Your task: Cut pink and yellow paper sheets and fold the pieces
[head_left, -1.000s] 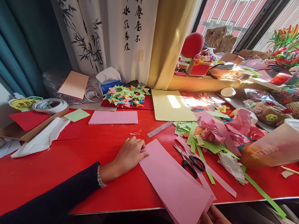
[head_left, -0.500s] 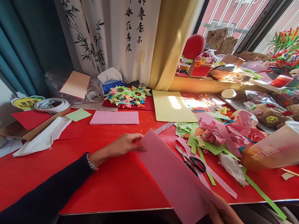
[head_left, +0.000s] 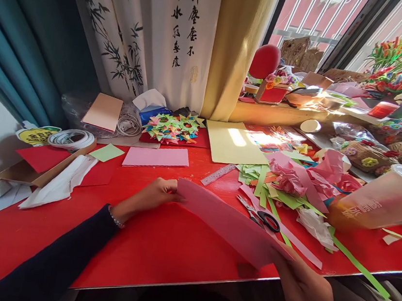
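Between my two hands a pink sheet of paper (head_left: 226, 224) is held at a slant above the red table (head_left: 129, 254). My left hand (head_left: 155, 196) pinches its far left corner between thumb and fingers. At the near right end, my right hand (head_left: 304, 280) grips the sheet, with some fingers hidden. Just beyond the paper lie black-handled scissors (head_left: 267, 220), partly covered by it. A patterned ruler (head_left: 218, 174) rests flat behind the sheet. Farther back is a pink paper rectangle (head_left: 156, 157).
Green and pink paper strips (head_left: 286, 197) are heaped on the right beside a large plastic cup (head_left: 381, 199). A yellow sheet (head_left: 234, 145) and folded-paper ornaments (head_left: 172, 126) lie at the back. On the left is a cardboard tray (head_left: 42, 175) with tape rolls (head_left: 71, 139).
The pink sheet has tilted, showing a narrower face, and its near right end has risen. My left hand has shifted slightly left, and my right hand slightly up. The ruler shows more fully.
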`<move>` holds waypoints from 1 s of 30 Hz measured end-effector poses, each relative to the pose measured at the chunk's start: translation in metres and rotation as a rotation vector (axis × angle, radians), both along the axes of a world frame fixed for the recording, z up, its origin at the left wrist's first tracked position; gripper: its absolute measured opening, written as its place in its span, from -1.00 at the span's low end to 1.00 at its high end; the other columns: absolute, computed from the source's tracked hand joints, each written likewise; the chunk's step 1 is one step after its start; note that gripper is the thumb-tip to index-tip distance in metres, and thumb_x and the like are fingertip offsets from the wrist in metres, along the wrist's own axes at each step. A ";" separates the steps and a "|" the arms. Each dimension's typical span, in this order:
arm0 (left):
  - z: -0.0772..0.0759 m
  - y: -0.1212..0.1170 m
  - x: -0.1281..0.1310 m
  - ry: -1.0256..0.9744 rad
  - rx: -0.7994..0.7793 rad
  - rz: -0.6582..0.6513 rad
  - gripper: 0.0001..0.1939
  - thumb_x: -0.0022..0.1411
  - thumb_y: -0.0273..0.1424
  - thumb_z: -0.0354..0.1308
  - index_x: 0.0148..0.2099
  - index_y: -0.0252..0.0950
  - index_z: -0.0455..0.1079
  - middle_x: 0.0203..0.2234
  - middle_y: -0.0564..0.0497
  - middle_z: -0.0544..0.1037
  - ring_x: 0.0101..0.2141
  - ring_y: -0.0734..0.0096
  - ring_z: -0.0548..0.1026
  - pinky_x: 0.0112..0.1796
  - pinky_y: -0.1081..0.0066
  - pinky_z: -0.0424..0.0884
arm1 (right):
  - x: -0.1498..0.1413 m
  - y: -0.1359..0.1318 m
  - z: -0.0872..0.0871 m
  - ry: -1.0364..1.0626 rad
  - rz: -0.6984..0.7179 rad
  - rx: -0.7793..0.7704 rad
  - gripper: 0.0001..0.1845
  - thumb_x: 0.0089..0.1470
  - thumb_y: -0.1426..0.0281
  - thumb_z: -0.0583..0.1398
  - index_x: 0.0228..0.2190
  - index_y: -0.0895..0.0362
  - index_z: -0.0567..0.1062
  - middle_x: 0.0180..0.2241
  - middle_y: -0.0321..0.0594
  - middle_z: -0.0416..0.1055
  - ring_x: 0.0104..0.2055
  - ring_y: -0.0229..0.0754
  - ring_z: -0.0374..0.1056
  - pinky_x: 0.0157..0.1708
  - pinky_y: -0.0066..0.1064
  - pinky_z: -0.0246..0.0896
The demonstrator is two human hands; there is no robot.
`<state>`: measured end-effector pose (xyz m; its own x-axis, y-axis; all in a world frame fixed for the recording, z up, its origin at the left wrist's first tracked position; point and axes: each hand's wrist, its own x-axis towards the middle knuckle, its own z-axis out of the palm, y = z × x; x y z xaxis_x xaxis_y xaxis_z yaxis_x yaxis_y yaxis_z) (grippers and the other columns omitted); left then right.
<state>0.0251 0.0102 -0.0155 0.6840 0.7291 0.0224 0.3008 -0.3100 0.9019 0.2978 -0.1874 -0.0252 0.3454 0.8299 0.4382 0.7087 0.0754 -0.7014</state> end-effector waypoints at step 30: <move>0.021 -0.025 0.017 -0.154 -0.445 0.281 -0.58 0.05 -0.20 0.26 -0.13 -0.39 0.39 -0.69 0.17 0.37 -0.71 0.62 0.25 -0.65 0.54 0.17 | -0.038 0.128 0.022 0.991 0.565 -0.350 -0.70 0.02 0.24 0.25 -0.22 0.13 0.55 -0.25 -0.18 0.54 -0.26 -0.16 0.46 -0.23 -0.36 0.34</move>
